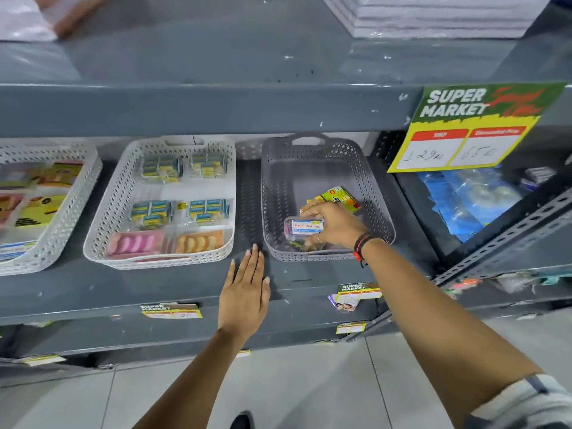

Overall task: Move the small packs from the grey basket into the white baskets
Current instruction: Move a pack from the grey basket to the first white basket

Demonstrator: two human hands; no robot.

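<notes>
Grey metal shelf [185,283]: right hand [335,226] grips clear plastic pack [301,229] inside perforated grey basket [312,168], frame centre; left hand [244,292] flat, fingers spread.

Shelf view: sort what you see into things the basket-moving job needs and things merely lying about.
Job: grey basket, clear pack, green pack, white baskets, right hand.
Lying about: price sign, blue packets, foam sheets.

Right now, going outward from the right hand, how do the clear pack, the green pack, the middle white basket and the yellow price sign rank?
1. Clear pack: in its fingers.
2. Green pack: just behind.
3. White basket: left.
4. Price sign: upper right; close to the basket's distance, uncertain.
</notes>
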